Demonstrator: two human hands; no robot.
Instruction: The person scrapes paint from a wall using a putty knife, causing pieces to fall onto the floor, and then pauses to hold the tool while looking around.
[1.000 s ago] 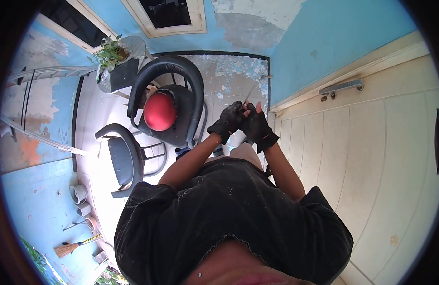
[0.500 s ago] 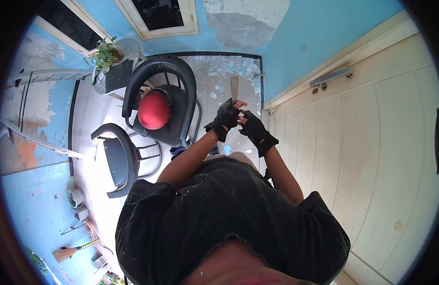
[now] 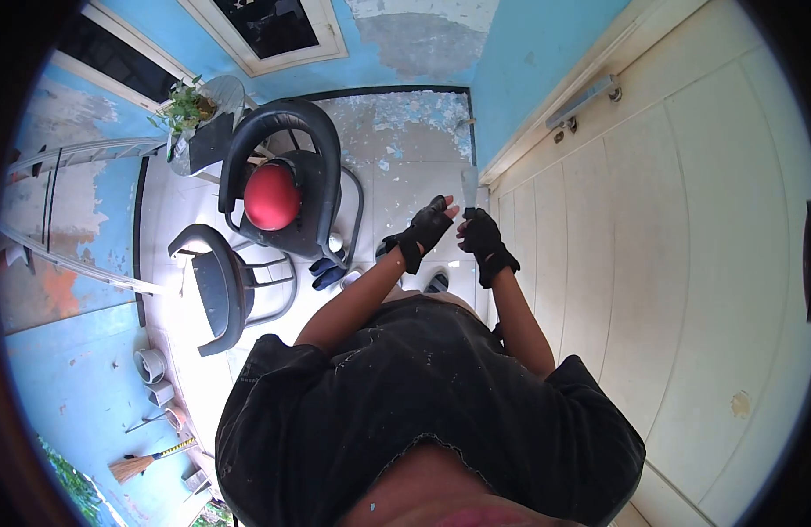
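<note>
My right hand, in a black fingerless glove, is closed around the handle of a scraper. The scraper's pale, flat blade points up and away from me, close to the door side. Just left of it is my left hand, gloved the same way, its fingers stretched out and holding nothing. A small gap separates the two hands. Most of the scraper's handle is hidden inside the right glove.
A red helmet rests on a black armchair, with a second chair nearer me. Paint flakes litter the floor by the peeling wall. A cream door stands on the right; a ladder is on the left.
The scraper has passed from my left hand to my right hand. My hands have moved slightly apart, and the view has shifted so the door and chairs appear further left.
</note>
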